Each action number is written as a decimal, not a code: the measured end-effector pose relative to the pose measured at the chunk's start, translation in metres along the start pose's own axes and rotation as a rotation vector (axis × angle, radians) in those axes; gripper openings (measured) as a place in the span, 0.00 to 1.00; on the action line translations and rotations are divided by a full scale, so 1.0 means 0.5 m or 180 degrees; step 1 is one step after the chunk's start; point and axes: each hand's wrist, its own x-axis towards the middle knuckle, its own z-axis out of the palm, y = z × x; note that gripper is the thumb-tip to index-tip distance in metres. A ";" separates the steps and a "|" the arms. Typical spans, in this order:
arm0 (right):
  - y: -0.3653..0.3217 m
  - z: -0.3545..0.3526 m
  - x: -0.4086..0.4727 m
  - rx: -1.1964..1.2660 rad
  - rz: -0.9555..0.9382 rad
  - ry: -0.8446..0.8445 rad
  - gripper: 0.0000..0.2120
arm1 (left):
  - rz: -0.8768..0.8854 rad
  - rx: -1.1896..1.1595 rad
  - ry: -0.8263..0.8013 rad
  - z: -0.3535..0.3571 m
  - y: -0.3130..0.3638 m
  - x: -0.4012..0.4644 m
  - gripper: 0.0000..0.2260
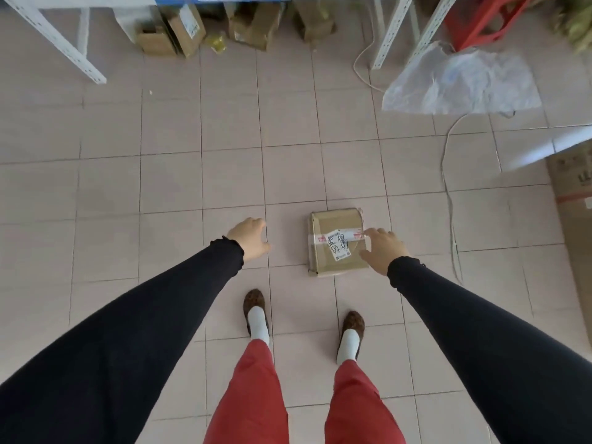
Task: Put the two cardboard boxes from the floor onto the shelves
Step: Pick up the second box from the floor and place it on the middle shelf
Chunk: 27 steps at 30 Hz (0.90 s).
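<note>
- The cardboard box (337,241) lies flat on the tiled floor (198,133), its right edge under the right hand (382,249). A white label on its lid carries handwritten black characters too small to read with certainty, crossed by a strip of clear tape with red print.
- The right hand is spread, fingers apart, over the box's right side; whether it touches the cardboard cannot be told.
- The left hand (251,237) hangs loosely open and empty over bare tile, to the left of the box and apart from it.
- Only one box lies near the hands.
- Far beyond both hands, several worn brown cartons (179,35) stand blurred under a white perforated-metal shelf (57,43); a blue-and-white label at the top edge shows cut-off digits, perhaps "28".
- Beyond and right of the right hand sit a crumpled translucent plastic bag (461,81) and a thin white cable (448,187) trailing across the tiles.
- A large carton (573,200) at the right edge is cropped, its printing unreadable.
- Black sleeves, red trousers and dark patterned shoes with white socks fill the lower view.
</note>
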 end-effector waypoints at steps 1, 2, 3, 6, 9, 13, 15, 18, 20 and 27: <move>0.030 0.023 0.008 0.0046 -0.0007 -0.0001 0.26 | -0.0031 -0.0075 -0.0020 0.039 0.015 0.013 0.27; 0.060 0.047 0.017 0.0078 -0.0021 -0.0005 0.26 | -0.0065 -0.0152 -0.0043 0.078 0.031 0.027 0.27; 0.091 0.070 0.028 0.0104 -0.0036 -0.0018 0.26 | -0.0105 -0.0229 -0.0075 0.118 0.047 0.042 0.27; 0.188 0.141 0.082 0.0228 0.0025 -0.0060 0.25 | -0.0208 -0.0503 -0.0163 0.245 0.087 0.100 0.29; 0.272 0.215 0.161 0.0329 0.0206 -0.0109 0.27 | -0.0356 -0.0763 -0.0256 0.365 0.109 0.170 0.31; 0.347 0.330 0.275 0.0494 0.0390 -0.0203 0.27 | -0.0584 -0.1133 -0.0291 0.501 0.107 0.282 0.32; 0.375 0.396 0.329 0.0559 0.0441 -0.0267 0.26 | -0.0709 -0.1347 -0.0279 0.560 0.095 0.346 0.32; 0.414 0.492 0.408 0.0621 0.0490 -0.0364 0.26 | -0.0887 -0.1667 -0.0268 0.637 0.071 0.446 0.34; 0.439 0.547 0.459 0.0618 0.0534 -0.0406 0.25 | -0.1002 -0.1911 -0.0249 0.679 0.058 0.509 0.35; 0.490 0.678 0.617 0.0993 0.0813 -0.0514 0.28 | -0.1293 -0.2689 -0.0244 0.791 0.038 0.701 0.42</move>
